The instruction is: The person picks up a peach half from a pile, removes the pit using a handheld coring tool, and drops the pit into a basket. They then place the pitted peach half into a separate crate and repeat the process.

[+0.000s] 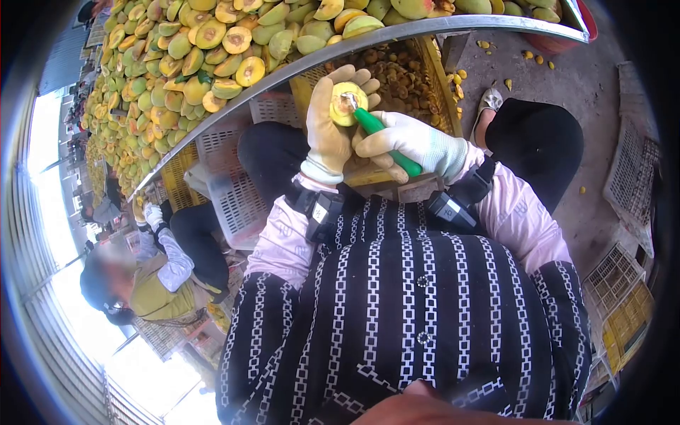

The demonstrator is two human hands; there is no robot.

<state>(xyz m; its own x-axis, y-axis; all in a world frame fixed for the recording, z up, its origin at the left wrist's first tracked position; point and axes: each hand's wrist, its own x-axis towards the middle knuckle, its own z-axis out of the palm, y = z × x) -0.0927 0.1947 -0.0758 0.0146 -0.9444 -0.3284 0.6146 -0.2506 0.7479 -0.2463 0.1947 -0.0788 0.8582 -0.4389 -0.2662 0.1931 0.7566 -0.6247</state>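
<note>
In the head view, here's the metal-rimmed table (425,27) sweeping across the top, heaped with fruit halves (205,64), and a red tub (589,32) peeks out at its corner. Down below, the gloved left hand (326,138) cups one cut fruit (345,115), face up; the gloved right hand (414,138) is closed round a green-handled tool (370,122), its metal tip right at the fruit's middle. Both hands partly cover the yellow crate (443,85) underneath, and its dark pieces are tough to make out in the shade. Off left sits a co-worker (166,283), hands too small to read. The rim runs just beyond the left fingertips; over right, the floor (552,106) opens out past the knee towards the stacked crates (623,297).
</note>
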